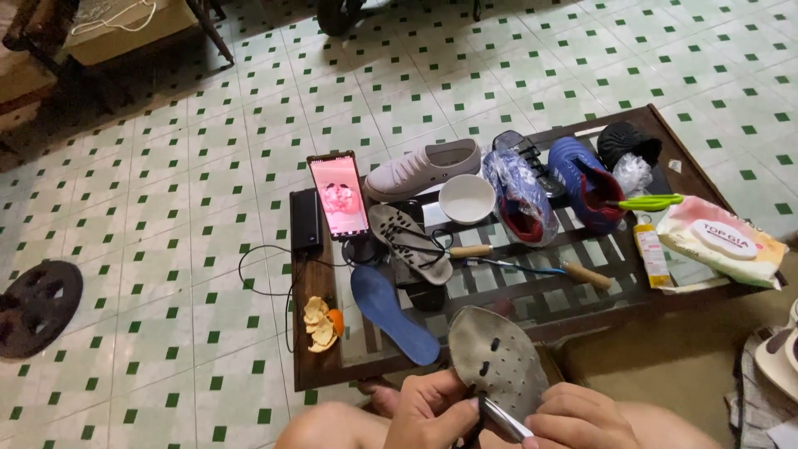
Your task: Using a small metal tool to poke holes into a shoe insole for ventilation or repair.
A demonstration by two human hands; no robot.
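A grey insole [499,362] is held low over the lap — pinched at its near end by the left hand [432,411], fingers curled shut. It looks light and floppy, best gripped by the edge. A slim metal tool [503,417] is clasped in the right hand [578,420].

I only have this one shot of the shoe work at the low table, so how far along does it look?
Looks done: the blue insole and a dark perforated sole lie pulled out on the table. In hand: the left hand holds a grey perforated insole while the right hand works a thin metal tool on it. Left: the white shoe and blue shoes sit untouched.
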